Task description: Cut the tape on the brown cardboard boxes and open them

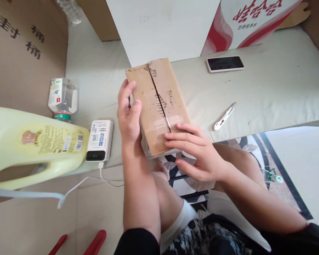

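A brown cardboard box (149, 102) sits at the near edge of the cloth-covered table, turned slightly. A dark slit runs along its top between the two flaps, with torn patches beside it and a strip of clear tape (172, 122) across the near end. My left hand (130, 113) is against the box's left side, thumb and fingers curved round its edge. My right hand (196, 150) lies over the near right corner, fingers stretched out flat on the top. To the right, a white utility knife (225, 116) rests on the cloth.
Behind the box stands a large white carton (164, 32). A phone (225, 63) lies at the back right. On the left are a white power bank (99, 140) with a cable, a clear bottle (63, 97) and a big yellow jug (39, 141). The table's front edge is close.
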`<state>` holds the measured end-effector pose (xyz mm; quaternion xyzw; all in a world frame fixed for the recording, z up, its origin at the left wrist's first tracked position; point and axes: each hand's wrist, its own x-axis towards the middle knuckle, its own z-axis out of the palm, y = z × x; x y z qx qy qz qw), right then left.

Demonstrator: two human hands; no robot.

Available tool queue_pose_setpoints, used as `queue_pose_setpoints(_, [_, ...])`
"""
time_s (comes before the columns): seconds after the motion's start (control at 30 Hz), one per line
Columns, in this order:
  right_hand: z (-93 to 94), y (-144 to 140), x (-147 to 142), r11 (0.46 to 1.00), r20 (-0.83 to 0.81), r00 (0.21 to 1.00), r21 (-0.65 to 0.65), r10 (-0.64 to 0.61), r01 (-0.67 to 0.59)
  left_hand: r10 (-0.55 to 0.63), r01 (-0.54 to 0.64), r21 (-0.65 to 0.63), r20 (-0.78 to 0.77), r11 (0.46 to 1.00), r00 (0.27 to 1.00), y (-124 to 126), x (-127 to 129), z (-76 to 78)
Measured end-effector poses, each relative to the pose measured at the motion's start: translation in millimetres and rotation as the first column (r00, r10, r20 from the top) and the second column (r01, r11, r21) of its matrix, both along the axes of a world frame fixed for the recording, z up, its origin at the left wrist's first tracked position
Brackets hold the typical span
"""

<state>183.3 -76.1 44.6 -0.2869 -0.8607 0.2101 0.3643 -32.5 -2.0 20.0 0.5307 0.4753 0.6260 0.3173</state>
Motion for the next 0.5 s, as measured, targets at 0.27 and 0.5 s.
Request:
queue_pose_setpoints(0.27, [-20.2, 8, 41, 0.854, -0.091, 0.851, -0.102, -0.518, 0.51, -0.102, 0.1, -0.083, -0.017, 0.992, 0.995, 1, -1, -3.4])
queue_pose_setpoints(0.5, [-80.9, 14, 101, 0.58, 0.49, 0.541, -0.085, -0.684, 0.81, -0.093, 0.093, -0.082, 0.003, 0.992, 0.996, 2, 0, -3.9])
